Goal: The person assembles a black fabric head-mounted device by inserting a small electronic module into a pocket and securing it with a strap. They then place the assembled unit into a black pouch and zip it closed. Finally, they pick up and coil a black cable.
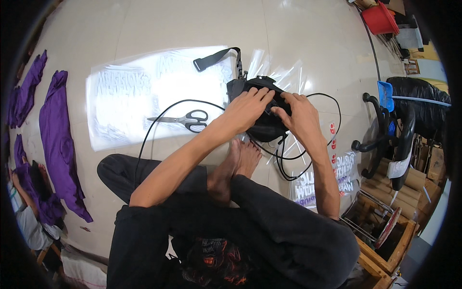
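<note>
A small black bag with a buckled strap sits in front of my bare feet. My left hand lies over its near left side, fingers curled onto the upper edge. On the other side, my right hand grips the bag's rim, with the thumb toward the opening between both hands. What lies inside is hidden by shadow and fingers. A thin black cable loops out around the bag on both sides. To its left, grey-handled scissors rest closed on clear plastic sheets.
Clear strips fan out behind the bag. Printed plastic pieces lie by my right forearm. Purple garments are spread on the tiled floor at left. A chair base, a blue dustpan and a wooden frame stand at right.
</note>
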Available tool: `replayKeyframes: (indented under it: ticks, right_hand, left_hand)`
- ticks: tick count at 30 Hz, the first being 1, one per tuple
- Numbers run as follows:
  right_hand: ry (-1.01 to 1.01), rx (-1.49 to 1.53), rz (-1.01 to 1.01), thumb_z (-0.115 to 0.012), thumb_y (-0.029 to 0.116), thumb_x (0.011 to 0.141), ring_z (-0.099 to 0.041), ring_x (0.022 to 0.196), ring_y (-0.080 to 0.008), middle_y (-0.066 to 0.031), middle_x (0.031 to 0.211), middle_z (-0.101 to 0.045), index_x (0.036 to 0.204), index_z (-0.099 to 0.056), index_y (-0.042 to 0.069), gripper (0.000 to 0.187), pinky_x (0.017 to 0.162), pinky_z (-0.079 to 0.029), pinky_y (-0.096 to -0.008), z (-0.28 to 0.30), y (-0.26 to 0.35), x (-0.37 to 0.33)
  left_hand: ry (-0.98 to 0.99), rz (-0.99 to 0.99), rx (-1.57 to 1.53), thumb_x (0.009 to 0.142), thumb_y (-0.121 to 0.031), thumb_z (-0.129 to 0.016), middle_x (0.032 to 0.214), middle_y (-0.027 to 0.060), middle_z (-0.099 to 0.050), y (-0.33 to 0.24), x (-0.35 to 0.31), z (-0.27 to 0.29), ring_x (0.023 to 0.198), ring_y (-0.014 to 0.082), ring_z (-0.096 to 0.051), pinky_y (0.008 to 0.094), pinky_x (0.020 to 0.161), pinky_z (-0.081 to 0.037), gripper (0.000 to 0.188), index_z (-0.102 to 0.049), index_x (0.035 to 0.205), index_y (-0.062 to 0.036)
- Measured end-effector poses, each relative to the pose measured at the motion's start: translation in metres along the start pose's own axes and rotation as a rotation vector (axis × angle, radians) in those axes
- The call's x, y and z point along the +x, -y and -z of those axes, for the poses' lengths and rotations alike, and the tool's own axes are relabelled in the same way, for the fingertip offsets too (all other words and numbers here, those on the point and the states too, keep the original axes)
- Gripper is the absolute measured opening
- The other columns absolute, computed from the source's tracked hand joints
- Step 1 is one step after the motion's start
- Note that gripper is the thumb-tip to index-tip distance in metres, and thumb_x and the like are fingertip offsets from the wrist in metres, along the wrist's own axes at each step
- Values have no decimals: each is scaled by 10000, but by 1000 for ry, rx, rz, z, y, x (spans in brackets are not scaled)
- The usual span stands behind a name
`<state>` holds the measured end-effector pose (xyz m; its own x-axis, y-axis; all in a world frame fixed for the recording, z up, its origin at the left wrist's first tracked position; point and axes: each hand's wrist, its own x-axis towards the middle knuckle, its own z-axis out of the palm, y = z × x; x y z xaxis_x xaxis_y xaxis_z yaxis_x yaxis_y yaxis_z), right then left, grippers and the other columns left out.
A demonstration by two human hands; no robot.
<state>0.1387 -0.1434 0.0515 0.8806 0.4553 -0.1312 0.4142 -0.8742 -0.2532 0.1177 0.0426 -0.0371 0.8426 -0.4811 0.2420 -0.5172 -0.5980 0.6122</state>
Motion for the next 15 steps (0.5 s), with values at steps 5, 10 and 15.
replayKeyframes:
  ticks: [5, 10, 15]
  right_hand:
    - [65, -5, 41, -814, 295, 823, -685, 1031, -413, -244, 1068, -704, 1085, -608, -46, 477, 865, -564, -465, -29, 14, 10]
    - [85, 110, -210, -818, 282, 800, -712, 881, -463, -293, 959, -719, 1136, -587, -106, 563, 776, -580, -485, -34, 22, 19]
    - [-318, 437, -370, -831, 251, 804, -699, 886, -519, -335, 910, -699, 1193, -563, -113, 596, 799, -575, -516, -67, 21, -14]
  left_hand:
    - [-225, 57, 26, 798, 36, -628, 1474, 215, -477, -13, -29, -7, 1375, 410, -441, 476, 1175, -351, 611, -516, 1398, 33]
    - [-511, 390, -7, 875, 25, -603, 1458, 241, -452, -21, -40, -9, 1354, 423, -430, 471, 1133, -361, 555, -469, 1414, 18]
    - [-489, 723, -480, 938, -39, -598, 1273, 288, -556, -18, -37, -21, 1140, 401, -591, 444, 1001, -463, 446, -441, 1343, 62]
